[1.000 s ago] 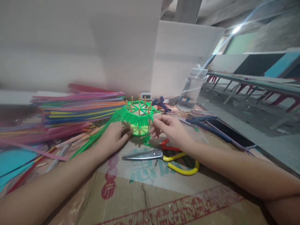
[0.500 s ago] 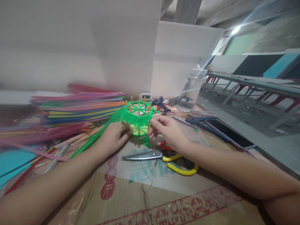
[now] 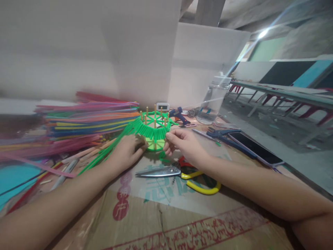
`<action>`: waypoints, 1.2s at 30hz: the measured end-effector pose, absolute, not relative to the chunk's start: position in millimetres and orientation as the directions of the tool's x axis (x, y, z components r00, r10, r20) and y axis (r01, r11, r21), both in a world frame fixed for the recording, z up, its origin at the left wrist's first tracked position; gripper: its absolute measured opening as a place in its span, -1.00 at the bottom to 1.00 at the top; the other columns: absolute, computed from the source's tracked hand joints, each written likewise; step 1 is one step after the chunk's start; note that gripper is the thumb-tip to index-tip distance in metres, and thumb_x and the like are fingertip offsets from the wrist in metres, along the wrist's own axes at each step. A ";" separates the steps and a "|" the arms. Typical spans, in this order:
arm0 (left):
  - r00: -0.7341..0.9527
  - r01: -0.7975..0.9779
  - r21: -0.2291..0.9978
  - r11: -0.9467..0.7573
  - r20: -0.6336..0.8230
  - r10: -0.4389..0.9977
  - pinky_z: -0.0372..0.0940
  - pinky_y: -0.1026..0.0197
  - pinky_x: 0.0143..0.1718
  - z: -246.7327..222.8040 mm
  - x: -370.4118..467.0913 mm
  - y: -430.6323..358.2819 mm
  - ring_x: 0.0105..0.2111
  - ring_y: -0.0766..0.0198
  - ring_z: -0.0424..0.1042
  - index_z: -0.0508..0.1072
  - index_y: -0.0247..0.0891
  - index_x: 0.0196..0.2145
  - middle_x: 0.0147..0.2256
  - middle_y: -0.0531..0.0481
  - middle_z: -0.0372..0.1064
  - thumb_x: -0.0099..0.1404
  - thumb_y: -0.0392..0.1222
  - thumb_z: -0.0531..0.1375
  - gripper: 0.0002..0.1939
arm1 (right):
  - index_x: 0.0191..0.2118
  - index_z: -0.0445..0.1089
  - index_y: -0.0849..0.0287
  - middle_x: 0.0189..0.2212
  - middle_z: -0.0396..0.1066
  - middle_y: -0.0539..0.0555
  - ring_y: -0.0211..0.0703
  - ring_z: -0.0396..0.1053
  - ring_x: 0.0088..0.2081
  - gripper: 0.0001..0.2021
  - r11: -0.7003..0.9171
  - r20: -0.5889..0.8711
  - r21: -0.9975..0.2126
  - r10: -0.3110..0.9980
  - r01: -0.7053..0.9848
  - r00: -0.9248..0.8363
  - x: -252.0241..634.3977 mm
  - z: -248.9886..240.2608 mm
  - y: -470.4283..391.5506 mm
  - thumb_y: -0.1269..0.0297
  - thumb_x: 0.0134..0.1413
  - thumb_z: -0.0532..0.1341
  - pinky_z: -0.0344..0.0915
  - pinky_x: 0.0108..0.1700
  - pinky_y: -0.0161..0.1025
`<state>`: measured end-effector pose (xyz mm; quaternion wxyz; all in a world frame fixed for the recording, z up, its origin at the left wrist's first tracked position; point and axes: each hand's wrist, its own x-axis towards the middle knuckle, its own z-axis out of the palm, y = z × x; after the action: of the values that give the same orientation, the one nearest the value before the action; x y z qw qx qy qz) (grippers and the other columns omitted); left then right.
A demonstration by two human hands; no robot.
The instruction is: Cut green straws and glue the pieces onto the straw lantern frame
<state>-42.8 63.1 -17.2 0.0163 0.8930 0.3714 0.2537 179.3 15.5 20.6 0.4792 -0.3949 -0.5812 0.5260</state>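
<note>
At the green frame (image 3: 153, 132), the left hand (image 3: 128, 149) curls against its side; the right hand (image 3: 183, 144) pinches narrowly at its edge, grip contents unclear.

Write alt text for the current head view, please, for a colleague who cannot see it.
Two bare hands, left and right, work at a green frame with upright sticks. Scissors lie in front; colourful stems are heaped to the left, and a bottle and a phone sit to the right.
</note>
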 end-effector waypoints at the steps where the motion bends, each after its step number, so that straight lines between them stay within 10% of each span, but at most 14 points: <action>1: 0.595 0.654 0.218 -0.724 0.442 0.671 0.24 0.15 -0.25 -17.7 -43.0 63.4 -0.31 0.17 0.42 0.47 -0.27 -0.33 -0.35 -0.08 0.47 0.39 -0.14 0.05 -0.75 | -0.44 0.31 0.19 -0.60 0.46 -0.03 -0.30 0.42 -0.58 -0.64 0.133 0.139 -0.990 0.963 -0.042 -0.232 179.2 20.6 15.7 -0.03 0.01 0.30 0.37 -0.51 -0.35; 36: 0.598 0.648 0.212 -0.732 0.454 0.661 0.22 0.16 -0.25 -20.8 -43.8 66.2 -0.31 0.17 0.42 0.48 -0.27 -0.32 -0.35 -0.07 0.47 0.40 -0.12 0.06 -0.74 | -0.45 0.29 0.18 -0.60 0.45 -0.04 -0.31 0.40 -0.60 -0.66 0.095 0.080 -0.995 0.948 0.035 -0.308 181.4 28.4 16.0 0.01 0.05 0.30 0.37 -0.52 -0.35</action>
<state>-43.8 66.2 -20.8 0.0122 0.8938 0.3660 0.2591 181.4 16.0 28.4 0.4258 -0.4061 -0.6051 0.5363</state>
